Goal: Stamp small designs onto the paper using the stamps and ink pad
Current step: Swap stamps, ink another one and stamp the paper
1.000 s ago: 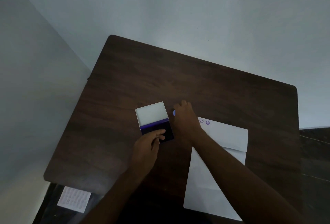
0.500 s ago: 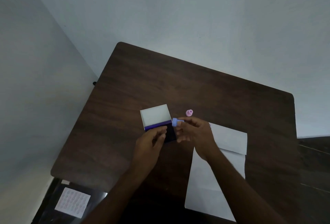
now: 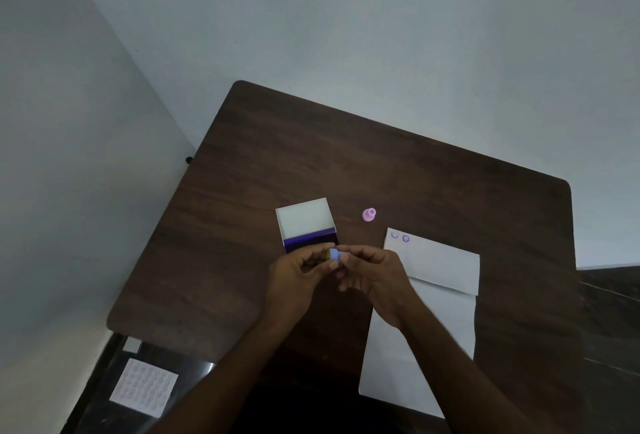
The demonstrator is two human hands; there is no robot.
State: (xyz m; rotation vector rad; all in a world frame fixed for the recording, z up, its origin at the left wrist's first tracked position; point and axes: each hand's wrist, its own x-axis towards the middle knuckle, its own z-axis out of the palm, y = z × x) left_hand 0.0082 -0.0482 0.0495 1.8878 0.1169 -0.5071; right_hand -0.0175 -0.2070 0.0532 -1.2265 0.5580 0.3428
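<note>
Lying nearest on the dark wood-grain surface (image 3: 242, 156) is the folded white paper (image 3: 440, 295) (two small purple prints at its far corner). Above it, both hands pinch one small blue round stamp (image 3: 334, 255), left hand (image 3: 294, 277) and right hand (image 3: 377, 274) closed on it together, partly hiding the open purple ink pad (image 3: 304, 225). Farther off stands a small pink stamp (image 3: 369, 215).
</note>
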